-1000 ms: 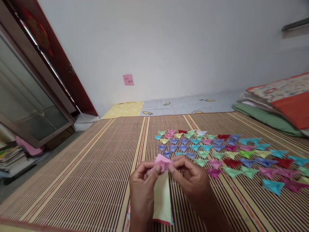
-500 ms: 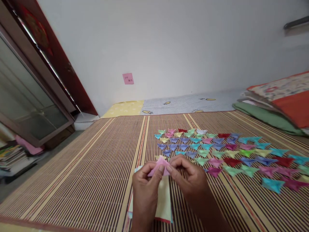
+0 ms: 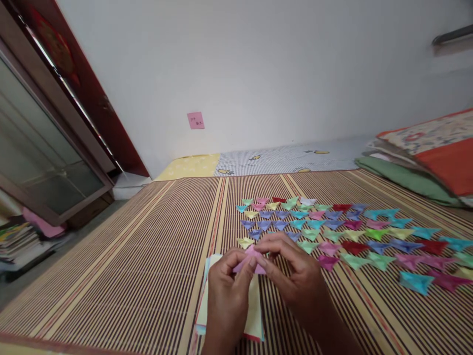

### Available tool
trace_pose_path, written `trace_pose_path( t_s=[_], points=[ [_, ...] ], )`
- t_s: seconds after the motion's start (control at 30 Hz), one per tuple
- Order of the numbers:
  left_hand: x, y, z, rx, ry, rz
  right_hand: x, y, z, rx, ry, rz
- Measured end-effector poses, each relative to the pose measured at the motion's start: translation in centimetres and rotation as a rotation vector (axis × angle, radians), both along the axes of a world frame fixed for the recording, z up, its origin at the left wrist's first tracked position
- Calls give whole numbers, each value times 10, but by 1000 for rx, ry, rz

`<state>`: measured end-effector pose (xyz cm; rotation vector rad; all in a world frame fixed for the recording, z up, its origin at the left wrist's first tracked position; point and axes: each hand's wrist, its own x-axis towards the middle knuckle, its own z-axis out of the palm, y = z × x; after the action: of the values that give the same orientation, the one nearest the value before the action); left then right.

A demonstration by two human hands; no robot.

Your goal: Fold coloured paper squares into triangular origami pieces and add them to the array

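Note:
A small piece of folded pink paper [image 3: 253, 256] is pinched between both hands above the mat. My left hand [image 3: 229, 288] grips its left side with thumb and bent fingers. From the right, my right hand [image 3: 295, 268] holds the paper's top and right edge, its fingertips partly covering it. Beneath my left hand lies a stack of paper sheets [image 3: 254, 308], pale yellow on top with red and blue edges showing. Just beyond the hands and to the right, rows of small folded paper pieces [image 3: 328, 248] in many colours rest on the mat.
A striped woven mat [image 3: 111, 256] covers the surface. Folded bedding with a green piece [image 3: 406, 182] lies at the right. A pink note [image 3: 195, 120] is stuck to the white wall. Stacked books [image 3: 18, 239] stand low at the left, near a glazed door [image 3: 40, 148].
My right-hand fingers have moved over the top of the pink paper, covering its peak. Both hands have shifted slightly to the right and down, uncovering a yellow folded piece behind them.

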<state>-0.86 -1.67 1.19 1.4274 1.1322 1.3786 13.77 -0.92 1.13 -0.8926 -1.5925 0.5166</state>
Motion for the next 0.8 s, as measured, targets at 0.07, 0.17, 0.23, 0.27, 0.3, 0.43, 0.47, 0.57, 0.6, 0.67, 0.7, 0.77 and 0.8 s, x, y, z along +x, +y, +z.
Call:
trace_pose_path(
  t_s=[0.07, 0.17, 0.23, 0.27, 0.3, 0.43, 0.47, 0.57, 0.6, 0.67, 0.7, 0.77, 0.8],
  points=[
    [-1, 1, 0, 10, 17, -10, 2, 0, 1, -26, 1, 19],
    [-2, 1, 0, 14, 30, -35, 6, 0, 1, -118, 22, 66],
    [-2, 1, 1, 21, 48, -47, 8, 0, 2, -178, 51, 102],
    [-2, 0, 1, 23, 60, -50, 10, 0, 2, -200, 59, 118],
    [-2, 0, 2, 24, 71, -53, 11, 0, 3, -213, 63, 130],
    [-1, 1, 3, 16, 84, -66, 14, 0, 8, -180, 31, 136],
    [-1, 1, 3, 13, 84, -66, 14, 0, 8, -156, 18, 127],
    [0, 1, 4, 4, 91, -70, 14, 0, 8, -100, -17, 103],
    [0, 1, 4, 1, 93, -72, 15, 0, 8, -98, -19, 105],
    [0, 0, 4, -2, 93, -74, 16, 0, 6, -127, -8, 125],
    [0, 0, 4, -2, 93, -75, 17, 0, 6, -153, 4, 141],
    [0, -1, 4, 1, 95, -81, 18, 0, 5, -207, 27, 175],
    [0, -1, 4, 4, 96, -87, 19, 0, 6, -225, 32, 187]
  ],
)
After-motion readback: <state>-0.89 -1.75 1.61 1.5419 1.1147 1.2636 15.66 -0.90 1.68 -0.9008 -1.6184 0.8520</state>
